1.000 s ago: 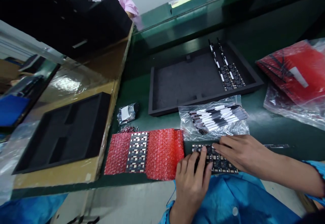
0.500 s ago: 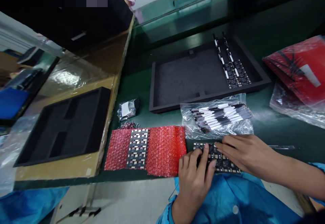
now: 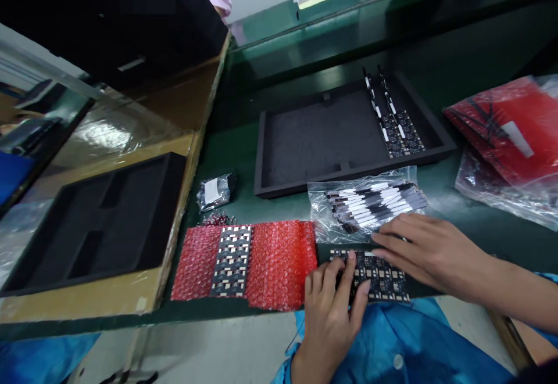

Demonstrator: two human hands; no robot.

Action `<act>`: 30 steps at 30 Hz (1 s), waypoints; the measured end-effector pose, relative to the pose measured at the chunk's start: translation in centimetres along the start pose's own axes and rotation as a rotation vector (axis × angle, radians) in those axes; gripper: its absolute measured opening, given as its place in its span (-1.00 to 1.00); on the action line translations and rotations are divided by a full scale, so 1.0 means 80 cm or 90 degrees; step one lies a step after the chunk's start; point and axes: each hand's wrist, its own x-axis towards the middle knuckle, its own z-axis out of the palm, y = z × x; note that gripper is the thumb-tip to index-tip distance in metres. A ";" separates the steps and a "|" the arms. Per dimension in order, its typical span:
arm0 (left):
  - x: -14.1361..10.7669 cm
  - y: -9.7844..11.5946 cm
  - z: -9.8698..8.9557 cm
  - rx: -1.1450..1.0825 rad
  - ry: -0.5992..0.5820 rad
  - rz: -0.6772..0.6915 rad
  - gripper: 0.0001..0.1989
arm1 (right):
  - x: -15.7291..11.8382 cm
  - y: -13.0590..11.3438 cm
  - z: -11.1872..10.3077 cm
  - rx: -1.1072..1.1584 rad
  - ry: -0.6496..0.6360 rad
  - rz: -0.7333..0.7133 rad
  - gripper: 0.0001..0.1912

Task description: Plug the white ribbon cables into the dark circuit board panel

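Observation:
A black circuit board panel [image 3: 386,282] with rows of pale pads lies at the table's front edge. My left hand [image 3: 333,300] rests on its left end, fingers stretched out over the board and thumb apart. Just above the board's upper right edge is my right hand [image 3: 429,250], its fingers extended; the thumb is hidden and I see nothing held. Beyond that hand, a clear plastic bag [image 3: 320,212] carries a bundle of black-and-white strips [image 3: 375,204]. To the left, another board panel [image 3: 232,261] lies on red bubble wrap [image 3: 276,265].
A black foam tray [image 3: 300,183] stands behind, with boards and upright strips at its right end. Red packaging in clear plastic [image 3: 501,128] lies at right. A small silver bag [image 3: 215,191] sits left. Another black tray [image 3: 124,215] rests on cardboard. A pink-sleeved person is at the back.
My right hand has lifted off the board and shifted slightly up and right, towards the bag. The left hand stays on the board. The view has shifted a little.

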 end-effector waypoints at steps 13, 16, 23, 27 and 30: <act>0.010 0.009 0.010 0.103 0.056 0.039 -0.42 | 0.035 0.048 -0.015 0.033 -0.081 0.076 -0.81; 0.010 0.008 0.011 0.092 0.061 0.034 -0.43 | 0.045 0.043 -0.016 0.030 -0.098 0.064 -0.88; 0.009 0.005 0.013 0.060 0.083 0.032 -0.48 | 0.064 0.032 -0.012 -0.041 -0.128 0.049 -0.96; 0.009 0.003 0.014 0.048 0.087 0.034 -0.49 | 0.068 0.031 -0.008 -0.075 -0.151 0.027 -0.92; 0.010 0.003 0.014 0.049 0.088 0.034 -0.50 | 0.070 0.029 -0.007 -0.090 -0.164 0.021 -0.90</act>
